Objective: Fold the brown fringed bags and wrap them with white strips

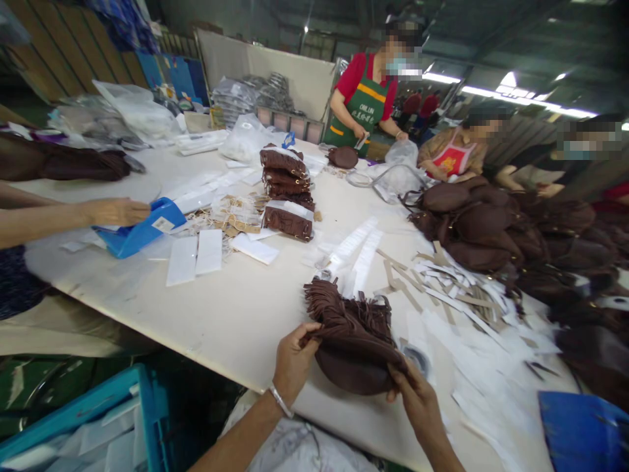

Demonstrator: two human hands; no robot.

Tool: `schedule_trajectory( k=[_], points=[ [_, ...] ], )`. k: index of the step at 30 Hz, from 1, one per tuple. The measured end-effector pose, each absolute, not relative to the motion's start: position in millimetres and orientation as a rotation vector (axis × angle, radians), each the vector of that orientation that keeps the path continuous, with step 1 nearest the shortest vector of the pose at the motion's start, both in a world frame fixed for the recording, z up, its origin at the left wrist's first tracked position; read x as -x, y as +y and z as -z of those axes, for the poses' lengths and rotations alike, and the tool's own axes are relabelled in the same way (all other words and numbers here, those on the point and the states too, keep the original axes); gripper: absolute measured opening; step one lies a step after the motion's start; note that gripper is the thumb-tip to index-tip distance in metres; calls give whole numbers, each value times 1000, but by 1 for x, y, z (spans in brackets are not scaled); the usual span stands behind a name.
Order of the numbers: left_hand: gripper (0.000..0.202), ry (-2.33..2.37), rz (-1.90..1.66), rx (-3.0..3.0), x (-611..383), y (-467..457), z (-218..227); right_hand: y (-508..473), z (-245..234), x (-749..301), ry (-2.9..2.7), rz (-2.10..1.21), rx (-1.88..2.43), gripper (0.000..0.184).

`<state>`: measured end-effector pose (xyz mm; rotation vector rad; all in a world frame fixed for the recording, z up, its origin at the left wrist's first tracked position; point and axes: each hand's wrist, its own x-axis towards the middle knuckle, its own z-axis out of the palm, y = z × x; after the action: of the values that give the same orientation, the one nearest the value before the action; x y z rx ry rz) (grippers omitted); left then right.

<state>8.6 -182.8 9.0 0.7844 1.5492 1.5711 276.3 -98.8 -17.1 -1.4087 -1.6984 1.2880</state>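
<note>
A brown fringed bag (351, 337) lies on the white table (236, 314) near its front edge. My left hand (293, 360) is closed on the bag's left side, fingers pinching the folded flap. My right hand (415, 393) grips the bag's right lower corner. A silver bracelet sits on my left wrist. The bag's fringe points away from me toward the table's middle.
A stack of brown bags (287, 190) stands mid-table, a big heap of bags (491, 229) at the right. White paper strips (466, 308) litter the right side. Another person's hand (115, 211) holds a blue tray (140, 229) at left. Blue crate (98, 419) below; workers stand behind the table.
</note>
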Motion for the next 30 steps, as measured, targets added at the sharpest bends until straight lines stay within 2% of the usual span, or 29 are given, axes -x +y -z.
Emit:
schedule_trajectory(
  k=[5, 9, 12, 16, 18, 22, 26, 30],
  points=[
    [15, 1573, -1539, -714, -13, -181, 10, -93, 35, -280, -1594, -1381, 1365, 50],
    [14, 1594, -1508, -721, -11, -182, 24, -93, 44, -279, -1561, -1497, 1384, 53],
    [22, 1582, -1498, -764, -12, -184, 20, -94, 44, -280, -1540, -1561, 1392, 58],
    [48, 1569, -1358, -991, -12, -188, 11, -92, 42, -284, -1505, -1669, 1361, 63],
    [52, 1564, -1272, -1075, -9, -189, 10, -89, 40, -287, -1511, -1711, 1329, 64],
    [43, 1501, -1288, -972, -3, -186, 11, -86, 35, -288, -1482, -1749, 1283, 62],
    [24, 1475, -1413, -765, -10, -184, 13, -87, 37, -285, -1434, -1661, 1292, 56],
    [14, 1500, -1442, -625, -20, -184, 23, -90, 42, -280, -1413, -1578, 1339, 49]
  ],
)
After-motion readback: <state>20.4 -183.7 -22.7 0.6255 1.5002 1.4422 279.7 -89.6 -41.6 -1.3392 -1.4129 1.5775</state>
